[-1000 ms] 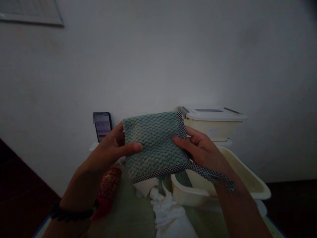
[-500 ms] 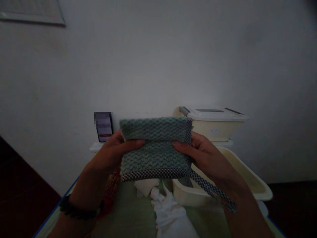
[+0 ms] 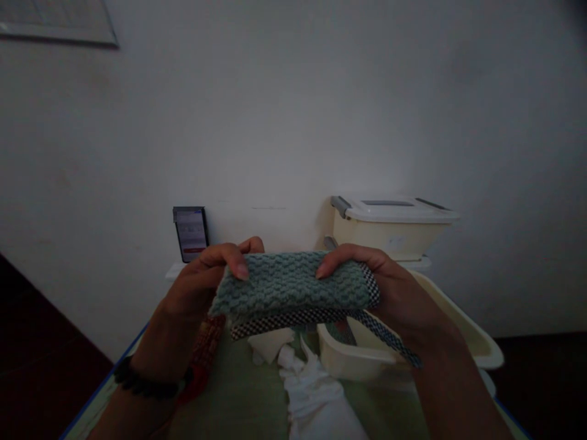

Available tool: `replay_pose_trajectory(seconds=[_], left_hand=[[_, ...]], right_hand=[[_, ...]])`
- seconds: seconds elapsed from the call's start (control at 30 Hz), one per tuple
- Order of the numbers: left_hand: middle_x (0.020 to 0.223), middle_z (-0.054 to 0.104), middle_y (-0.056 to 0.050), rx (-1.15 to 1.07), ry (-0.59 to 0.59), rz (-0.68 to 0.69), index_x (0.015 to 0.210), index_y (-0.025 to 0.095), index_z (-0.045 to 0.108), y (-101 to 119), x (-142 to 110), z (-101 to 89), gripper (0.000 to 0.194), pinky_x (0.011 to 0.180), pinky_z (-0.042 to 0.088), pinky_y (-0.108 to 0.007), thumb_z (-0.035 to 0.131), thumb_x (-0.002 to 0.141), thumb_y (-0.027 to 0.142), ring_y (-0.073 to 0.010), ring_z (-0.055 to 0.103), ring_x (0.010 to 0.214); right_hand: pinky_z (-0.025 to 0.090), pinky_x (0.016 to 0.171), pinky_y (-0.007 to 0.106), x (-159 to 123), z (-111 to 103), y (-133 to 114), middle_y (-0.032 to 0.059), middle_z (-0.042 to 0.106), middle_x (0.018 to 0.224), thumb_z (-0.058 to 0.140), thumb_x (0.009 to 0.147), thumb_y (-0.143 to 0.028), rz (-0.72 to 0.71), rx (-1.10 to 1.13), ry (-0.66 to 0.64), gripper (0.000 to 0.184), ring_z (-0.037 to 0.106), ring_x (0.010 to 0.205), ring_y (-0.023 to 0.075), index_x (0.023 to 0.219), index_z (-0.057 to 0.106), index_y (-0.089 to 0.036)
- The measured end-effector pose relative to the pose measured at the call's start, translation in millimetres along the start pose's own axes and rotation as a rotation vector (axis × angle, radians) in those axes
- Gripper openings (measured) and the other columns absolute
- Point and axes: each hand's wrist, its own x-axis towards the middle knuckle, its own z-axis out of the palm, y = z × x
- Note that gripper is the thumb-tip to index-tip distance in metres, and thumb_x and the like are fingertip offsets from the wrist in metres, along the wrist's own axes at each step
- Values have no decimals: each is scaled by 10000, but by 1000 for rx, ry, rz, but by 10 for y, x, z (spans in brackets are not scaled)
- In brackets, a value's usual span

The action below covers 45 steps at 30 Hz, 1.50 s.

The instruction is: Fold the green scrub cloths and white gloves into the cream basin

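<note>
A green textured cloth [image 3: 284, 284] with black-and-white checked edging is held up in front of me, folded over into a flat strip. My left hand [image 3: 206, 275] grips its left end, thumb on the near face. At the right end, my right hand [image 3: 376, 275] pinches it, thumb on the front; most of its other fingers are hidden behind the cloth. A checked strip [image 3: 389, 339] dangles from the lower right corner, below my right hand. Beneath the cloth, a crumpled white cloth [image 3: 316, 391] lies on the green table cover [image 3: 238, 391].
An open cream basin [image 3: 362, 360] stands at the right, with some patterned fabric [image 3: 339, 333] inside. Behind it is a lidded cream storage box [image 3: 394, 235]. A phone [image 3: 192, 235] leans against the wall at the left. Red woven fabric [image 3: 206, 348] lies by my left forearm.
The cloth's upper part has been folded down toward me, making it a narrower strip. My thumbs now press over its top, and the checked lower edge hangs below the fold.
</note>
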Motion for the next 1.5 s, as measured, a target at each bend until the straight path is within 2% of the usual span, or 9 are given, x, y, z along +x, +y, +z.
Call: replay_pose_trajectory(seconds=[0.13,0.37,0.47,0.57,0.7,0.87,1.1,1.3,1.5], left_hand=[[710,398,-8,27,52,39,450,175,448,53,-22,58,449,472,426,-243,738,646,456,-130,467,576],[782,458,-41,126,-104,67,553,193,675,86,22,-49,275,535,482,-299,654,710,418,-174,514,661],[758,468,-32,207,-68,110,538,189,638,30,54,-66,329,552,467,-276,646,756,436,-161,489,671],[812,504,-1,240,17,116,788,228,653,-23,79,-50,142,527,436,-217,719,722,334,-129,489,664],[930,591,-32,241,-16,-123,1084,225,554,-35,86,-12,393,576,498,-243,666,772,435,-167,593,737],[726,645,2,344,-152,-257,912,176,558,10,83,13,243,561,511,-223,693,793,340,-132,610,620],[578,602,65,476,-127,-236,818,195,502,65,80,6,239,458,450,-175,728,744,214,-89,550,501],[690,636,29,550,-146,-183,841,179,518,45,76,18,214,548,482,-188,711,761,224,-103,590,614],[834,655,20,628,-14,-20,943,194,569,98,79,74,241,605,512,-174,712,768,279,-114,630,712]], right_hand=[[531,489,227,-11,-14,-26,12,638,737,553,856,-233,38,26,-44,156,604,572,115,863,707,-211],[470,658,287,18,-27,-64,48,577,829,481,856,-548,-51,-57,-3,408,547,746,170,854,656,-179],[386,578,216,29,-30,-25,-17,487,774,605,851,-434,-56,-293,50,224,457,667,112,860,592,-211],[359,552,192,33,-24,2,-38,446,781,648,838,-293,-72,-409,75,143,425,642,88,900,541,-221],[397,548,194,35,-14,8,-35,453,802,631,845,-279,-98,-408,108,203,457,637,86,991,497,-233],[444,574,193,64,-11,14,-40,517,815,690,789,-216,-116,-329,183,357,521,669,90,1056,454,-238],[454,656,213,94,-25,43,-18,560,852,661,803,-199,-150,-382,209,283,537,749,100,1048,520,-201],[408,553,206,70,-5,9,-44,530,777,734,750,-397,-27,-683,193,378,496,647,94,1011,527,-217],[375,527,200,74,19,8,-63,531,691,714,770,-299,-144,-819,293,208,490,603,88,876,559,-209]])
